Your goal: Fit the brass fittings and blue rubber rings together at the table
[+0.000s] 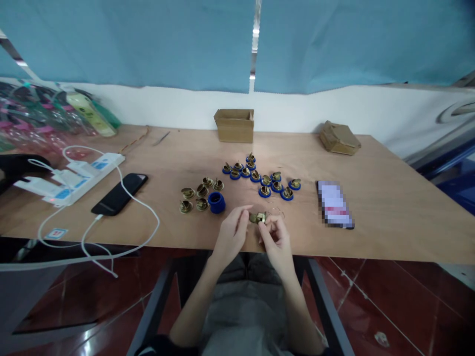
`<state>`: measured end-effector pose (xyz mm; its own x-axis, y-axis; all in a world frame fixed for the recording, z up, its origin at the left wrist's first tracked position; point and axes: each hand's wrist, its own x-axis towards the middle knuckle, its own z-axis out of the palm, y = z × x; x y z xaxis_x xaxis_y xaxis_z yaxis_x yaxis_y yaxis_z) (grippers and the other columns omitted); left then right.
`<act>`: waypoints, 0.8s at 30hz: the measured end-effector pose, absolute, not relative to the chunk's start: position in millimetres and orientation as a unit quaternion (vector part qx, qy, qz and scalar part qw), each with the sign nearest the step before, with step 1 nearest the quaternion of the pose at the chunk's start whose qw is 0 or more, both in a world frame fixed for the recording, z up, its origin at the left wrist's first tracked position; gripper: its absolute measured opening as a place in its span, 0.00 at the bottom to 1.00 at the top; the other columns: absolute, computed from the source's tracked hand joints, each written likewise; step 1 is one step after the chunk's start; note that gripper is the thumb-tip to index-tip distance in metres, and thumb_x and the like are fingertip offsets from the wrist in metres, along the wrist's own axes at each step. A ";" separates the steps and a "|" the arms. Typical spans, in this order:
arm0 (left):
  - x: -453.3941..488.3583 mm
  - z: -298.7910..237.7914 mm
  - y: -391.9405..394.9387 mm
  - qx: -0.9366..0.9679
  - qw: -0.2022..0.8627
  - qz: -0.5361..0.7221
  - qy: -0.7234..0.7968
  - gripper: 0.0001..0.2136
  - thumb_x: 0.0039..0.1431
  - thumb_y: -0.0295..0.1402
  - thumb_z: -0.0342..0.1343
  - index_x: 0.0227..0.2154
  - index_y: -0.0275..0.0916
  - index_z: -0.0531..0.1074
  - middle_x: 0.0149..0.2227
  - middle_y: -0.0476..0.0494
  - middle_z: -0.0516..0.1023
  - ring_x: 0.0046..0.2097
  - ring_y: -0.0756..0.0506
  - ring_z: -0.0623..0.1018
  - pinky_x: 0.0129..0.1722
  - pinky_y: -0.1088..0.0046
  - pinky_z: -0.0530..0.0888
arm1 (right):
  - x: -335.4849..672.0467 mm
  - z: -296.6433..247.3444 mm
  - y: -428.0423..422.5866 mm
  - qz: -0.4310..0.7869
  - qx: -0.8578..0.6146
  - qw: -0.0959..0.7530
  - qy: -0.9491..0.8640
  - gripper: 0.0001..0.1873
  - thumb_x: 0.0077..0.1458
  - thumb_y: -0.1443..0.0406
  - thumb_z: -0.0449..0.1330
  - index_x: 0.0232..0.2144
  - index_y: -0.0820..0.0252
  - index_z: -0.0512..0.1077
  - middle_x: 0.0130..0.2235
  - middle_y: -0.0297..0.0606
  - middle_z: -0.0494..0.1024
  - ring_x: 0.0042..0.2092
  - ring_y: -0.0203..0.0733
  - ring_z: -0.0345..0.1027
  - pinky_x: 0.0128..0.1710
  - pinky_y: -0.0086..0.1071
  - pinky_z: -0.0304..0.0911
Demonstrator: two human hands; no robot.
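My left hand [233, 231] and my right hand [275, 236] meet just above the near edge of the wooden table [389, 207]. Together they pinch a small brass fitting [258, 217], with fingers closed on it from both sides. A thin wire ring [277, 212] lies on the table just right of the fitting. Left of my hands, a stack of blue rings [216, 202] stands next to several bare brass fittings [198, 193]. Behind them lies a row of several brass fittings seated in blue rings [260, 177].
A black phone [119, 194] on a white charging cable [122, 232] lies at the left, beside white power strips [70, 180]. Another phone [335, 204] lies at the right. A small open cardboard box [234, 125] and a brown packet [339, 137] sit at the back edge.
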<state>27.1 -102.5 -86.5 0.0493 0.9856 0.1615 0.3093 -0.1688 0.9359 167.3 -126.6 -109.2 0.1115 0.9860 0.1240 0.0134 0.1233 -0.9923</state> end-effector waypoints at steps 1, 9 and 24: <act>29.3 -86.5 -105.0 0.614 0.401 0.445 0.514 0.17 0.73 0.39 0.43 0.52 0.40 0.75 0.51 0.40 0.81 0.48 0.45 0.81 0.48 0.71 0.76 | 166.6 -110.7 -126.6 0.420 -0.504 0.549 -0.519 0.09 0.65 0.57 0.59 0.37 0.54 0.66 0.26 0.26 0.63 0.26 0.35 0.60 0.28 0.28 0.58; 36.0 -96.1 -104.4 0.556 0.493 0.480 0.466 0.14 0.71 0.41 0.48 0.50 0.41 0.74 0.54 0.40 0.79 0.57 0.43 0.77 0.60 0.66 0.71 | 162.3 -109.0 -128.4 0.326 -0.521 0.489 -0.618 0.05 0.67 0.61 0.56 0.42 0.55 0.68 0.27 0.27 0.65 0.27 0.35 0.62 0.28 0.29 0.57; 36.7 -96.6 -102.0 0.516 0.547 0.512 0.415 0.12 0.68 0.42 0.54 0.47 0.42 0.73 0.46 0.43 0.80 0.49 0.44 0.78 0.54 0.65 0.74 | 164.3 -99.6 -128.5 0.341 -0.506 0.438 -0.660 0.06 0.65 0.62 0.57 0.35 0.55 0.64 0.26 0.26 0.64 0.26 0.35 0.61 0.27 0.29 0.56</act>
<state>36.7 -102.0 -96.6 0.1301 0.9887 0.0742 -0.1317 -0.0569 0.9897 164.3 -128.5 -99.6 -0.1040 0.9671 0.2323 0.3690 0.2544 -0.8939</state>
